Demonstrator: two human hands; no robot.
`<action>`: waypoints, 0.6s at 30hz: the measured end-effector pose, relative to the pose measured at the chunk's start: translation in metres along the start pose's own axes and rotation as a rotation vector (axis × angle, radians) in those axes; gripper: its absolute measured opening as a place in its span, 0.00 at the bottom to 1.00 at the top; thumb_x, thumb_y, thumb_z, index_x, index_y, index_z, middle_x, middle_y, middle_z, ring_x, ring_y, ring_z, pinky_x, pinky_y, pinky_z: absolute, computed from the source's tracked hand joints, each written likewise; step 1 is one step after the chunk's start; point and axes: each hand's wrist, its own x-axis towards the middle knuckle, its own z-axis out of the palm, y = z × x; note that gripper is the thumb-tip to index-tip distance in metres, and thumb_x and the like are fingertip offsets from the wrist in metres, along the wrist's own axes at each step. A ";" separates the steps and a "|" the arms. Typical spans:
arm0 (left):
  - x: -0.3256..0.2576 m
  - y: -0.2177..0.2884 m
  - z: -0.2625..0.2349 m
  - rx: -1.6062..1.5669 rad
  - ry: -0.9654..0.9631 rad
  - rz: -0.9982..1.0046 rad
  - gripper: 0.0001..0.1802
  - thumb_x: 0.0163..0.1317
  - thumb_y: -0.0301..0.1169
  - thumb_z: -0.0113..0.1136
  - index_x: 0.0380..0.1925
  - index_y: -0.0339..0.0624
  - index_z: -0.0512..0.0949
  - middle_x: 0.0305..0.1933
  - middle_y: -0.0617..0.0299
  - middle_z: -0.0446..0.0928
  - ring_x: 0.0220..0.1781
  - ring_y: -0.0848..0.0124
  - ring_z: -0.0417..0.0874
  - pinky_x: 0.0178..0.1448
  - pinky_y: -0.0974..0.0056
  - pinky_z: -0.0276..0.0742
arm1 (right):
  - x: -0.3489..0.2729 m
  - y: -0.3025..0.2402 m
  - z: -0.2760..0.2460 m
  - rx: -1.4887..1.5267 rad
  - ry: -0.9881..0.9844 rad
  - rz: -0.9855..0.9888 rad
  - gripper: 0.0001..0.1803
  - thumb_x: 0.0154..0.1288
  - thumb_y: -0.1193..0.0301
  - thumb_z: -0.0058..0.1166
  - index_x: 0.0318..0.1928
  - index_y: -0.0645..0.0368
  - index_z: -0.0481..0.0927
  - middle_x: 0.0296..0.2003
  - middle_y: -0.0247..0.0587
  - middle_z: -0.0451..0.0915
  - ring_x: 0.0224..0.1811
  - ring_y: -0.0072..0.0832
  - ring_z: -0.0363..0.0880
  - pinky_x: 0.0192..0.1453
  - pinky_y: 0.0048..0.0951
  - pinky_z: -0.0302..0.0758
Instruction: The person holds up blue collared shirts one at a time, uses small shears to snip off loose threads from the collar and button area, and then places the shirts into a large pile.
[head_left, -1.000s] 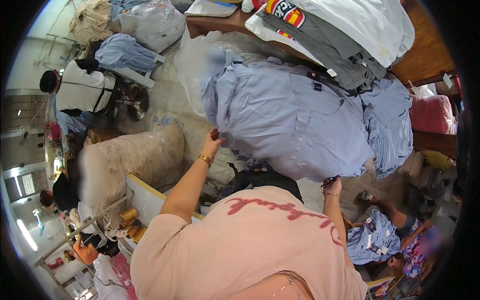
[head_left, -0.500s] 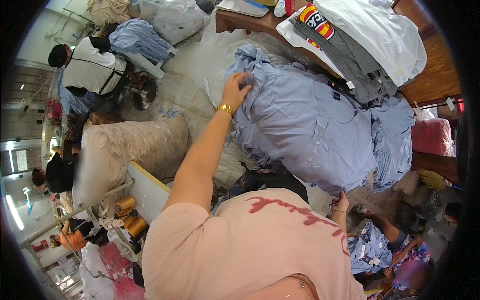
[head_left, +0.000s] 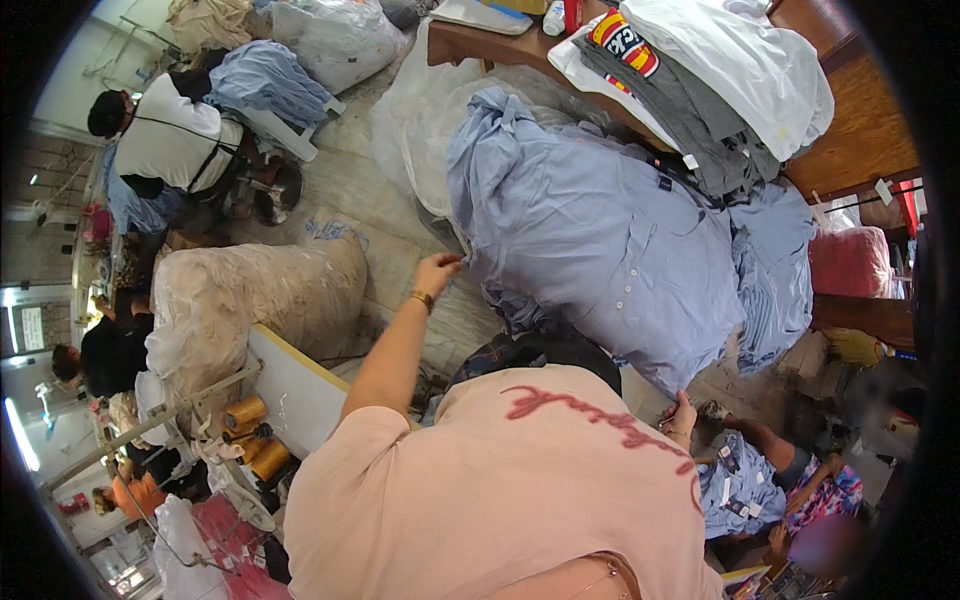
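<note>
A light blue button-up shirt (head_left: 590,230) lies spread over a pile of similar blue garments, its row of white buttons and a dark label facing up. My left hand (head_left: 438,277) is at the shirt's left edge, thumb and fingers pinched together on the cloth there. At the near right corner, my right hand (head_left: 682,415) grips the shirt's hem, with its fingertips partly hidden. Between my two hands the near edge of the shirt hangs in loose folds. More blue garments (head_left: 772,270) hang in folds to the right of it.
Beyond the pile, a brown table (head_left: 480,45) bears grey garments (head_left: 690,120) and white ones (head_left: 740,70). A large wrapped bundle (head_left: 270,290) and a white board (head_left: 290,380) stand at left. One person (head_left: 180,130) sits far left; another (head_left: 810,490) handles blue garments at lower right.
My left hand has come off the shirt's far left part and moved nearer to me, now pinching its left edge. My right hand keeps its hold on the hem.
</note>
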 end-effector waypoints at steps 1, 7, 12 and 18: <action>-0.011 0.007 0.023 -0.037 -0.066 -0.009 0.26 0.43 0.29 0.66 0.44 0.34 0.71 0.43 0.51 0.75 0.46 0.65 0.76 0.47 0.64 0.71 | 0.000 -0.003 -0.005 0.013 0.001 0.016 0.10 0.56 0.71 0.53 0.39 0.57 0.73 0.16 0.29 0.63 0.10 0.18 0.58 0.12 0.19 0.57; -0.019 0.007 0.056 0.130 0.209 0.203 0.22 0.42 0.31 0.68 0.37 0.36 0.71 0.40 0.55 0.74 0.41 0.64 0.76 0.44 0.62 0.72 | -0.015 -0.017 -0.009 -0.050 -0.049 0.026 0.13 0.55 0.71 0.53 0.42 0.59 0.72 0.16 0.28 0.63 0.11 0.17 0.59 0.12 0.18 0.58; -0.040 0.020 0.072 0.184 0.331 0.170 0.15 0.47 0.30 0.64 0.34 0.35 0.73 0.27 0.58 0.74 0.31 0.70 0.76 0.34 0.67 0.71 | -0.015 -0.013 -0.020 -0.138 -0.035 -0.008 0.14 0.54 0.72 0.55 0.42 0.59 0.71 0.14 0.28 0.62 0.10 0.18 0.60 0.11 0.20 0.59; -0.056 0.023 0.047 0.163 0.240 0.201 0.12 0.51 0.32 0.61 0.33 0.37 0.75 0.24 0.63 0.74 0.27 0.74 0.71 0.32 0.70 0.67 | -0.025 -0.009 -0.018 0.060 0.063 -0.097 0.12 0.54 0.70 0.56 0.38 0.58 0.71 0.13 0.28 0.63 0.08 0.18 0.59 0.10 0.21 0.58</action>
